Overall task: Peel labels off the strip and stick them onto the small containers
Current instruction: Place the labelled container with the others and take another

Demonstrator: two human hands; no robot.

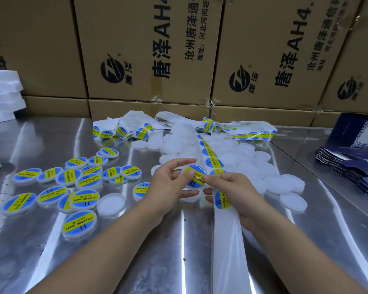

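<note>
Says "SOLDERING PASTE" on the round blue and yellow label (195, 176) and "AH4" on the brown cardboard boxes (157, 49). Holds the small round white plastic container (191, 187), label on top, just above the shiny metal table (157, 251), left hand (170, 184) curled round one edge, right hand (232, 187) pinching the other. Runs the long white paper strip (227, 240) under the right hand.

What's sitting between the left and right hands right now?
Head view: one small round container, its blue-and-yellow label already on top, pinched from either side by the left hand and the right hand.
</note>
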